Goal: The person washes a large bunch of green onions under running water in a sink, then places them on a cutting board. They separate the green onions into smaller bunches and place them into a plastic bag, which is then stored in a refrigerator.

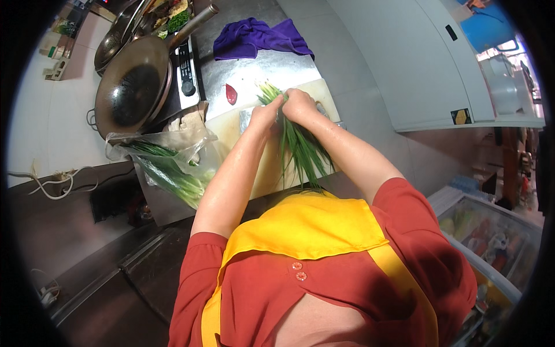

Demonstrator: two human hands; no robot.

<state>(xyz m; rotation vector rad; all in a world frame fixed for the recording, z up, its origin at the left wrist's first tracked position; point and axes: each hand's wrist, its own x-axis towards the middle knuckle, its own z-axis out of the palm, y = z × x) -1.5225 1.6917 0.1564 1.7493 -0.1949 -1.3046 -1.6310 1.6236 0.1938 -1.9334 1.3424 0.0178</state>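
Note:
Both hands grip a bunch of long green chives [299, 147] above the white cutting board [230, 134]. Its pale root ends point away from me, and the leaves hang down towards my apron. My left hand [266, 113] holds the bunch near the pale end, the thumb along it. Right beside it, my right hand [299, 105] is closed around the same stems, with its fingertips hidden. On the board a flat metal piece, apparently a cleaver blade [246, 120], shows partly from under my left hand. A red chili pepper [231, 94] lies beyond the board on the steel counter.
A plastic bag of green vegetables [173, 173] lies left of the board. Behind it a wok [134, 86] sits on a cooker with a control knob [187, 88]. A purple cloth [262, 39] lies at the far side. To the right stands a glass-topped chest [485, 225].

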